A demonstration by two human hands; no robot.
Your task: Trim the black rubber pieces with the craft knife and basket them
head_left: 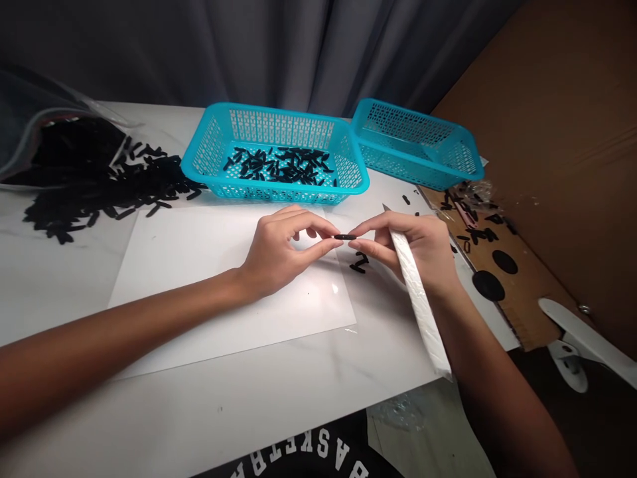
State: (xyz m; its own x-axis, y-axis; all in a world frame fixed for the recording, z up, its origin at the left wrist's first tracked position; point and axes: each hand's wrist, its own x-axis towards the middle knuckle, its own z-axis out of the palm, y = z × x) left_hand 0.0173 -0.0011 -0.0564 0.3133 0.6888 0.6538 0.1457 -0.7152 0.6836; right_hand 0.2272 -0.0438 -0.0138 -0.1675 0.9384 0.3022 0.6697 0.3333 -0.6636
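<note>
A small, slim black piece (pixel 345 237) is held level between my two hands above the table. My left hand (pixel 283 249) pinches its left end between thumb and fingertips. The right end is in the thumb-and-finger pinch of my right hand (pixel 415 249). That same hand also keeps a pointed tool with a white-wrapped handle (pixel 421 302); its thin tip shows above the fingers, and the handle slants down toward the table's front edge. Several more black pieces (pixel 358 265) lie on the table just below my right fingertips.
A blue basket (pixel 276 192) holding many black pieces stands ahead, with a second blue basket (pixel 413 169) behind it to the right. Black pieces spill from a clear bag (pixel 30 139) at left. A white sheet (pixel 169 285) lies under my left arm. Black discs (pixel 488 286) rest on cardboard at right.
</note>
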